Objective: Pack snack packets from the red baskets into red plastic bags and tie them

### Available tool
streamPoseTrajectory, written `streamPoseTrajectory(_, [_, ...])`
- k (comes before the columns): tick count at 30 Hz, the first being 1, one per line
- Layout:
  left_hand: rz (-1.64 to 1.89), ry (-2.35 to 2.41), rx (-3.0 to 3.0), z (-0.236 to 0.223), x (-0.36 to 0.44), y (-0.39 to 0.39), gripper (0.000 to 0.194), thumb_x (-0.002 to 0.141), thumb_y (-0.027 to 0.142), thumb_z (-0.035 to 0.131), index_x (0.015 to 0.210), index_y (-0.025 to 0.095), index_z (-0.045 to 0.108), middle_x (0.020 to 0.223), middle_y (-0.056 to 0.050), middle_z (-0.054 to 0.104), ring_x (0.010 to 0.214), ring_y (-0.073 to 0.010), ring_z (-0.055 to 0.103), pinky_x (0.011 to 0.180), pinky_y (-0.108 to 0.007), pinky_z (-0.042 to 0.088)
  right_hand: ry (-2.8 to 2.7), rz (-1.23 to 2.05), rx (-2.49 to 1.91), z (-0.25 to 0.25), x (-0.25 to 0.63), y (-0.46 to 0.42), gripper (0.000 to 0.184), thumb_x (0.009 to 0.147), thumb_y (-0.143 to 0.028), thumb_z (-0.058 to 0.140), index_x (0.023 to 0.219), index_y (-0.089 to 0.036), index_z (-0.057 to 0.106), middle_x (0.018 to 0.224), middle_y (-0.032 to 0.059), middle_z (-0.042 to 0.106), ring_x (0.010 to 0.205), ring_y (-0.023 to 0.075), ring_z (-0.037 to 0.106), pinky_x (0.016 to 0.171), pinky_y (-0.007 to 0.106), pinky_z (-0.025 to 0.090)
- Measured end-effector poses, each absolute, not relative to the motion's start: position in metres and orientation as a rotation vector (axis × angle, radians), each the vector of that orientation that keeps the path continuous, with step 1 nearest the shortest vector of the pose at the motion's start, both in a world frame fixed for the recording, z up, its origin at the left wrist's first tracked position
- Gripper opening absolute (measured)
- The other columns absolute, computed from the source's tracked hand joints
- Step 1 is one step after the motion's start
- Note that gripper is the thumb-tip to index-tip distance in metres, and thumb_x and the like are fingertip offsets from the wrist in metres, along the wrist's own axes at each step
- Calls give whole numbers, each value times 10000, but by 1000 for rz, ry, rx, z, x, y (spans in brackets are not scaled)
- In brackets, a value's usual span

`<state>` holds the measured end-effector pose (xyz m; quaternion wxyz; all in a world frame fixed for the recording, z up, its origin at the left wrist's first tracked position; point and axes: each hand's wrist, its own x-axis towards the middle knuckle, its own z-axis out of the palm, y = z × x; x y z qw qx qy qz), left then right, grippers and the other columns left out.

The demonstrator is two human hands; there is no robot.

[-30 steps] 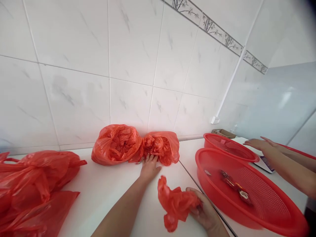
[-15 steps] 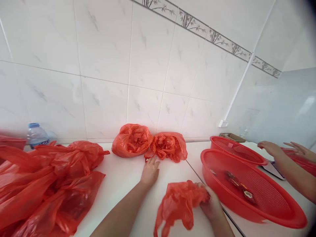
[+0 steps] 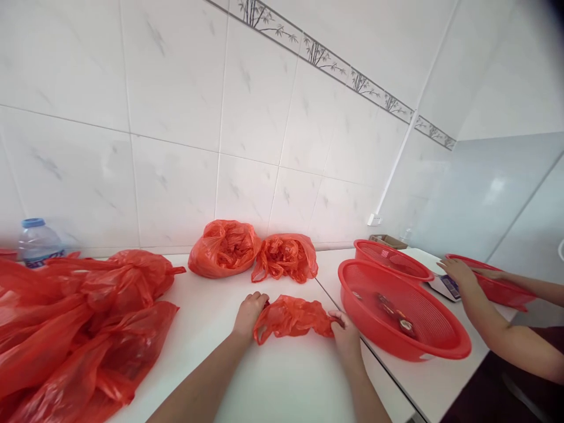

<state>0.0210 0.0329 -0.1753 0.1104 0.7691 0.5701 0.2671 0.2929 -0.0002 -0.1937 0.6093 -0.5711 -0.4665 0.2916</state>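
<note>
A crumpled red plastic bag (image 3: 291,317) lies on the white counter (image 3: 282,376) between my two hands. My left hand (image 3: 249,311) grips its left end with curled fingers. Its right end is pinched by my right hand (image 3: 345,333). Behind it two stuffed red bags (image 3: 224,248) (image 3: 285,257) rest against the tiled wall.
A heap of red bags (image 3: 83,317) covers the counter's left side, with a water bottle (image 3: 37,242) behind. Red mesh baskets (image 3: 434,346) (image 3: 392,259) stand at right, one holding small packets (image 3: 392,308). Another person's hand (image 3: 458,275) reaches near a scale (image 3: 445,286).
My left hand left the stuffed bags and came back to the loose bag. My right hand lowered that bag onto the counter, and both hands now hold its ends.
</note>
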Motion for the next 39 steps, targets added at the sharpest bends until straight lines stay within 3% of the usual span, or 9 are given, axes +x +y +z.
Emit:
streamPoseTrajectory(4, [904, 1542, 2137, -177, 14, 23, 299, 899, 324, 566, 1153, 165, 571, 1160, -80, 602, 990, -210, 608, 846, -427, 515, -1124, 361, -1423, -191, 288, -7, 325, 626, -281, 533, 925, -200, 631, 1083, 97, 572, 1058, 287, 505, 998, 419, 340])
streamPoseTrajectory(9, [1050, 1514, 1854, -184, 18, 25, 302, 907, 326, 555, 1159, 159, 562, 1131, -77, 610, 934, -195, 624, 790, -394, 538, -1304, -160, -1482, -184, 253, -26, 341, 799, -349, 453, 1025, -146, 606, 1061, 174, 572, 1039, 306, 512, 937, 436, 381])
streamPoseTrajectory(14, [1083, 1415, 1773, -185, 26, 23, 322, 902, 338, 560, 1169, 158, 558, 1144, -79, 606, 960, -207, 619, 815, -414, 529, -1509, 177, -1562, -186, 194, -36, 533, 818, -499, 510, 1276, -228, 469, 1162, 112, 593, 870, 238, 607, 719, 331, 444])
streamPoseTrajectory(18, [1030, 1381, 1756, -185, 35, 20, 301, 900, 321, 566, 1157, 166, 568, 1157, -80, 603, 971, -205, 614, 827, -415, 524, -1471, 191, -1713, -192, 184, -28, 178, 765, -409, 541, 822, -252, 603, 886, 38, 615, 704, 203, 577, 597, 293, 377])
streamPoseTrajectory(20, [1039, 1386, 1701, -186, 37, 21, 296, 901, 321, 564, 1152, 164, 570, 1156, -80, 603, 966, -203, 616, 819, -410, 529, -1419, 182, -1733, -193, 189, -24, 148, 751, -325, 508, 630, -241, 518, 740, 9, 569, 614, 179, 528, 557, 283, 340])
streamPoseTrajectory(23, [1120, 1402, 1572, -187, 33, 28, 300, 903, 317, 560, 1160, 162, 562, 1147, -79, 606, 943, -198, 623, 797, -397, 537, -1335, 204, -1721, -191, 199, -22, 149, 715, -275, 495, 578, -237, 450, 662, -13, 533, 586, 166, 493, 546, 277, 337])
streamPoseTrajectory(30, [1461, 1390, 1200, -181, 6, 46, 315, 903, 330, 559, 1168, 161, 559, 1165, -81, 596, 974, -211, 613, 818, -414, 528, -1106, 396, -1673, -185, 232, -39, 122, 731, -311, 463, 634, -246, 429, 547, -41, 523, 504, 148, 495, 490, 256, 392])
streamPoseTrajectory(34, [1502, 1249, 1023, -174, 1, 46, 324, 904, 337, 557, 1174, 158, 554, 1157, -82, 598, 962, -207, 616, 808, -410, 531, -1041, 543, -1631, -185, 242, -44, 70, 693, -290, 477, 747, -248, 489, 635, -17, 604, 512, 164, 545, 482, 267, 411])
streamPoseTrajectory(39, [1381, 1009, 899, -155, -6, 40, 249, 909, 332, 545, 1067, 143, 577, 952, -40, 631, 769, -146, 623, 697, -337, 542, -1289, 540, -1622, -186, 258, -36, 382, 578, -182, 497, 939, -281, 573, 888, 5, 673, 777, 208, 621, 676, 299, 457])
